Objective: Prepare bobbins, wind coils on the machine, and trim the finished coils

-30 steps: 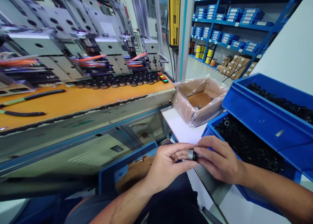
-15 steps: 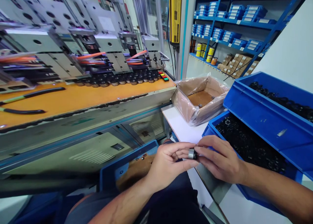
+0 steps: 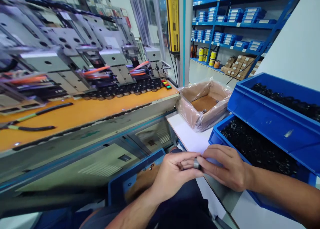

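A small grey metal cylinder [image 3: 196, 164] with a black end is held between my two hands, above the edge of the white table. My left hand [image 3: 172, 174] grips it from the left between thumb and fingers. From the right, the bent fingers of my right hand [image 3: 225, 167] close over its black end and hide most of that end. Just beyond my right hand lies a lower blue bin [image 3: 215, 135] filled with small black parts [image 3: 252, 149].
An upper blue bin [image 3: 270, 113] of black parts overhangs the lower one. A plastic-lined carton [image 3: 187, 105] stands on the white table [image 3: 185, 135]. To the left, pliers [image 3: 37, 115] and rows of round black-topped parts [image 3: 130, 90] lie on the machine's orange bench [image 3: 100, 113]. A blue tray [image 3: 112, 189] sits below.
The view has shifted slightly, so the bench and hands appear a little lower. My right fingers now cover more of the cylinder's black end. Both hands keep their hold.
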A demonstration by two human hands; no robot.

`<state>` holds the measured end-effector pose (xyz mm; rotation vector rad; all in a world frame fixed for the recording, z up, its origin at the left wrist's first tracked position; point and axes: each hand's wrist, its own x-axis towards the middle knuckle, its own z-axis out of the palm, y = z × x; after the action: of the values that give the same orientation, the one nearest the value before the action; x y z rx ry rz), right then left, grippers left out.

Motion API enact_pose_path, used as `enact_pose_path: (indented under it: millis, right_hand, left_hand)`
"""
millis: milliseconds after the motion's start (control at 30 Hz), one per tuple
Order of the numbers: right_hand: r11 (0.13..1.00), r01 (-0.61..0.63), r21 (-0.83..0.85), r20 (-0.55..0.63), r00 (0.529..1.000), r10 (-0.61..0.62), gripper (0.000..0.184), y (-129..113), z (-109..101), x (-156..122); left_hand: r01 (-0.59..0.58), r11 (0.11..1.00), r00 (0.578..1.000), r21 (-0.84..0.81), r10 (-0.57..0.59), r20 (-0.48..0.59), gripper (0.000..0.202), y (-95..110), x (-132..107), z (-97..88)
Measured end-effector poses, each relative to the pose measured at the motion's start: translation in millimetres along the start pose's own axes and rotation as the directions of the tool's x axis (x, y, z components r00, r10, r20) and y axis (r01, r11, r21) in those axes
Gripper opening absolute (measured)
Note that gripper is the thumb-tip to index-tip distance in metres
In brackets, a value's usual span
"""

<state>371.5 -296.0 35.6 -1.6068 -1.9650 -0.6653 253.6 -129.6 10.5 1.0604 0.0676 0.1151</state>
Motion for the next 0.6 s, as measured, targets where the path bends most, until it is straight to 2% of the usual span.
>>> enact_pose_path:
  millis: [100,233,300,367,433,500,600]
  right_hand:
    - [0.999,0.017,-0.050,0.010,1.000,-0.016,0.025,-2.1,-1.3,-0.8]
    - [0.993,-0.061,-0.105,-0.006,0.998,0.060,0.023,-5.5,2.8,0.0]
    - [0.991,-0.080,-0.104,-0.046,0.996,0.076,0.025,-7.0,3.8,2.4]
    - [0.992,-0.082,-0.101,-0.138,0.988,0.067,0.027,-9.1,1.5,5.5]
    - [0.990,-0.100,-0.099,-0.247,0.966,0.073,0.027,-12.1,-2.2,8.5]
    - [0.985,-0.139,-0.101,-0.304,0.947,0.103,0.027,-15.1,-4.2,9.3]
    - [0.982,-0.167,-0.088,-0.264,0.954,0.138,0.025,-16.2,-2.4,2.5]
  left_hand:
    - [-0.008,1.000,0.997,0.028,0.010,-0.072,0.037,-11.5,0.1,2.4]
    - [-0.127,0.989,0.972,0.073,0.139,-0.190,0.043,-37.2,6.9,0.8]
    - [-0.165,0.984,0.959,0.063,0.175,-0.223,0.043,-45.4,11.6,-1.6]
    - [-0.205,0.975,0.948,0.089,0.220,-0.229,0.046,-45.7,14.8,-1.5]
    - [-0.276,0.940,0.935,0.201,0.311,-0.168,0.045,-38.6,15.7,-0.2]
    - [-0.394,0.844,0.897,0.364,0.439,-0.048,0.037,-27.9,15.5,-0.3]
    - [-0.527,0.687,0.822,0.500,0.561,0.096,0.028,-16.5,15.1,-1.6]
